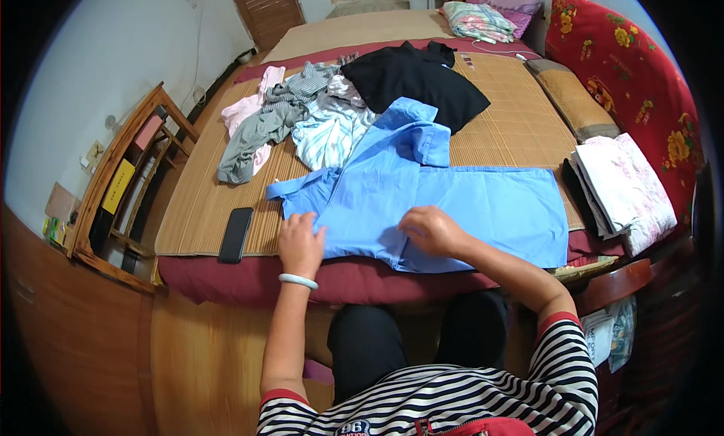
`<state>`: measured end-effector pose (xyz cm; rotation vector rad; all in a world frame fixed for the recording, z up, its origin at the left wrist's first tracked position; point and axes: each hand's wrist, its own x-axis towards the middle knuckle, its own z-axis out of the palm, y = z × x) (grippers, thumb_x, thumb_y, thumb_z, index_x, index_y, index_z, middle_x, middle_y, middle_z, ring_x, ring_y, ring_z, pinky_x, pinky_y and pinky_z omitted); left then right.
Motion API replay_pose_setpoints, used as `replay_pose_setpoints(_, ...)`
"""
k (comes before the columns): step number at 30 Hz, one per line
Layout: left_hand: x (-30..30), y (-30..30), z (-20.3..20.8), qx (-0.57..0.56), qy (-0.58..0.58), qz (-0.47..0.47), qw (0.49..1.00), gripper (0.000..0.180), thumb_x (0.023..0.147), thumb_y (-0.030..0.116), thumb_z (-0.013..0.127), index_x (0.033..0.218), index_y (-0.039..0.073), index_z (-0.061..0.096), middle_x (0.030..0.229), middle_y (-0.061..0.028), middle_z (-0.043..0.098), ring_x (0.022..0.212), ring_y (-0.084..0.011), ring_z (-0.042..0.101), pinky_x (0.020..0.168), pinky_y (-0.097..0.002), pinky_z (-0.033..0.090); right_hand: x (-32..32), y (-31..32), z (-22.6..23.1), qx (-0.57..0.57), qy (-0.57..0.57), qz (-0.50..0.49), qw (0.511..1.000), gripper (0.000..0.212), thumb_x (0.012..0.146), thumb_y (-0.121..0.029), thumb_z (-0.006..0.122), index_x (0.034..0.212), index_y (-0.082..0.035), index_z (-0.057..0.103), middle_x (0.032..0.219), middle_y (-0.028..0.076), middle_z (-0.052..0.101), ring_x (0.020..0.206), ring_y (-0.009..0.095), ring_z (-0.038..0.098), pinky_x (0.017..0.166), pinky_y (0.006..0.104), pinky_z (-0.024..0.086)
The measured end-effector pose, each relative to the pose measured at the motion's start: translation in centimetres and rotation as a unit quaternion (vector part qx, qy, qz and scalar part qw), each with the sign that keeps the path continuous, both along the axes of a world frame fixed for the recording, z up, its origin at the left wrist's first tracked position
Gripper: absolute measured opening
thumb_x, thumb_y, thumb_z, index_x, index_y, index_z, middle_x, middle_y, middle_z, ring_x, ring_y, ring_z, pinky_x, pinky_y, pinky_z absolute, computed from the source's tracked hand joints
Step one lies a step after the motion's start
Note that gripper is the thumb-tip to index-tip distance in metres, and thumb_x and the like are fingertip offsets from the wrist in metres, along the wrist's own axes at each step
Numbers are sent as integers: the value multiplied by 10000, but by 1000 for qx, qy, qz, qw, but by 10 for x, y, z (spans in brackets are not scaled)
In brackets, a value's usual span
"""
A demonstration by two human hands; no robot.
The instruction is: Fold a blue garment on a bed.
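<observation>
A light blue short-sleeved shirt (pixel 490 210) lies sideways across the near part of the bed, its collar end to the left and its hem to the right. One sleeve (pixel 430 143) points away from me. On the collar end's near edge rests my left hand (pixel 300 244), fingers bent and apart, with a pale bangle (pixel 299 281) on the wrist. My right hand (pixel 431 231) is over the middle of the shirt, its fingers curled together at a crease in the cloth. The fingertips are partly hidden.
A black phone (pixel 236 234) lies left of my left hand. Beyond the shirt are a black garment (pixel 411 78) and rumpled clothes (pixel 275 123). Folded white clothes (pixel 622 187) are stacked at the right, near a brown pillow (pixel 573 100). The mattress edge (pixel 226 279) runs before my knees.
</observation>
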<state>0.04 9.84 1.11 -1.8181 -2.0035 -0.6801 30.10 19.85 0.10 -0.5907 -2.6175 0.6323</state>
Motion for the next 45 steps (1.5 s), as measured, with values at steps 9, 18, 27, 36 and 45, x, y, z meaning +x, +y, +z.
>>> replay_pose_setpoints(9, 86, 50, -30, -245, -23, -101, 964, 745, 920, 579, 539, 1492, 120, 411, 1547, -224, 343, 1432, -452, 277, 1143, -588, 226, 13, 195, -48, 53, 181, -590, 785, 616, 810, -294, 762, 1301, -8, 524, 1227, 244, 579, 1146, 364, 559, 930, 467, 460)
replay_pose_setpoints(18, 92, 49, -42, -148, -16, -116, 982, 737, 919, 587, 532, 1487, 132, 415, 1541, -217, 355, 1418, -453, 300, 1144, -585, 223, 18, 284, 8, -174, 288, -405, 850, 220, 819, -241, 781, 914, -60, 699, 771, 12, 671, 703, 117, 616, 643, 294, 495)
replay_pose_setpoints(27, 89, 47, -45, -151, -30, -108, 982, 730, 916, 573, 549, 1480, 127, 426, 1539, -217, 356, 1425, -443, 297, 1150, -579, 214, -15, 312, 44, -59, 149, -413, 896, 387, 820, -350, 754, 1071, -62, 689, 1018, 141, 713, 973, 293, 683, 852, 377, 526)
replay_pose_setpoints(36, 91, 48, -42, -162, -48, -106, 980, 745, 912, 568, 562, 1494, 131, 403, 1547, -213, 345, 1440, -438, 271, 1163, -572, 181, -23, 320, 35, -40, 20, -389, 920, 587, 762, -423, 801, 1191, -44, 676, 1110, 152, 702, 1033, 282, 677, 903, 347, 522)
replay_pose_setpoints(45, 85, 44, -45, -159, -52, -100, 981, 740, 908, 573, 562, 1490, 140, 413, 1551, -211, 341, 1444, -432, 270, 1167, -567, 176, -29, 297, 51, -271, 18, -352, 896, 366, 777, -330, 819, 1043, -90, 743, 952, 61, 723, 839, 173, 668, 775, 323, 536)
